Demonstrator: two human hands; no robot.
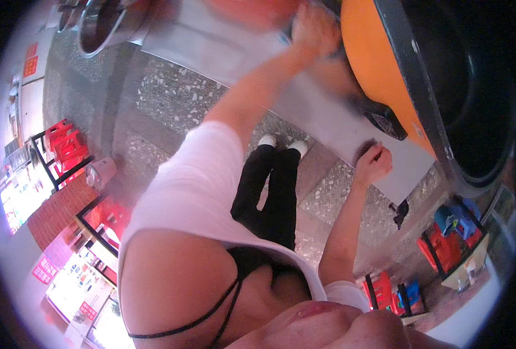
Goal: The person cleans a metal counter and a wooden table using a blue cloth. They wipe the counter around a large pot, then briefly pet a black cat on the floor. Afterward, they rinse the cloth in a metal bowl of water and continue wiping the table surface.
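My left hand [314, 32] reaches far across the white counter [327, 122] and is blurred. It is beside a blurred red object [253, 11], and whether it holds anything cannot be made out. Close to the counter's near edge, at the right, is my right hand [373, 163], its fingers curled in with no object seen in them. A dark patch shows beside its fingers. Beyond it a black box-shaped object [386, 118] lies against an orange curved panel [371, 65]. Behind the panel's dark rim stands a large black round vessel [471, 104].
Metal pots [103, 32] stand at the upper left. Red stools [68, 146] and a white bucket [101, 172] are at the far left. More red and blue stools [445, 244] sit by a table at the lower right. A small dark object [399, 213] is below the counter's corner.
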